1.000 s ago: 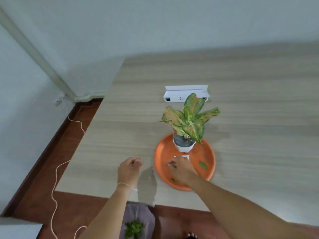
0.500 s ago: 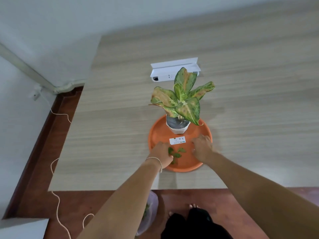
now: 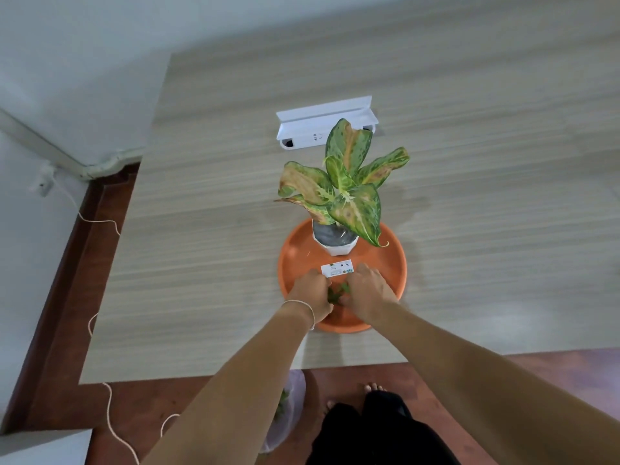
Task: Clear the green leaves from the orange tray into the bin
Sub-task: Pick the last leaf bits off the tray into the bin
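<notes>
I see both hands down in the near half of the orange tray [image 3: 385,260], cupped toward each other around the green leaves [image 3: 337,293]. The left hand [image 3: 310,292] curls its fingers against the pile; the right hand [image 3: 367,293] does likewise from the other side. Whether either actually grips leaves, I cannot tell. The bin [image 3: 288,411] sits on the floor below the table edge [image 3: 201,374].

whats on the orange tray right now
On the orange tray: a potted plant at the back, a white label card, and loose green leaves between the left hand and right hand. Any leaves under the hands are hidden.
</notes>
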The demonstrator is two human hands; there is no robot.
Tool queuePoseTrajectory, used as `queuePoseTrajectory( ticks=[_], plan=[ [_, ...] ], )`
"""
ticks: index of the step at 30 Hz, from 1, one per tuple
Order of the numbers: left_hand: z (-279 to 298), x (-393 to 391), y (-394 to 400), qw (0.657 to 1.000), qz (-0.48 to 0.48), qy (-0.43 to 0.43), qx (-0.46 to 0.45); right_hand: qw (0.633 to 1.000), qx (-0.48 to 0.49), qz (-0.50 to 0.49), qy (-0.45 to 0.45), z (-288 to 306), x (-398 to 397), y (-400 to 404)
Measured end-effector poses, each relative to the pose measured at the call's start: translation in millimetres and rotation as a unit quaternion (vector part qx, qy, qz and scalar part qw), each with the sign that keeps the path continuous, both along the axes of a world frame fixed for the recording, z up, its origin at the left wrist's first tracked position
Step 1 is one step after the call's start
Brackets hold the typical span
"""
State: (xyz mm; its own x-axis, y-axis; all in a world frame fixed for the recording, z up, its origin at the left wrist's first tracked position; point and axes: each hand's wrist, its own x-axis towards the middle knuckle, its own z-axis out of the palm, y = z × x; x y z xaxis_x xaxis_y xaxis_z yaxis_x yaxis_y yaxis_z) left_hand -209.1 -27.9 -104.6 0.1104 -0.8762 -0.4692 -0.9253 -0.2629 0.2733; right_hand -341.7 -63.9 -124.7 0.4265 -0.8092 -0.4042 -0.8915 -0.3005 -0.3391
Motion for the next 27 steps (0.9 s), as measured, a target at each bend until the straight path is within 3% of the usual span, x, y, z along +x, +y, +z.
queuePoseTrajectory(
  ticks=[10, 21, 27],
  plan=[
    [-11.1, -3.3, -7.3, 0.998, 0.056, -0.001, -0.006, 0.998, -0.024, 0.039, -0.042, 3.3, 16.6, 11.7],
    [0.5, 8.3, -12.9, 0.980, 0.160, 0.074, 0.092, 0.998, 0.042, -0.007, -0.055, -2.8, 15.0, -2.9],
    [9.2, 15.5, -7.0, 0.968, 0.213, 0.122, 0.058, 0.990, 0.061, -0.085, -0.097, 6.9, -5.5, -17.0]
  ],
)
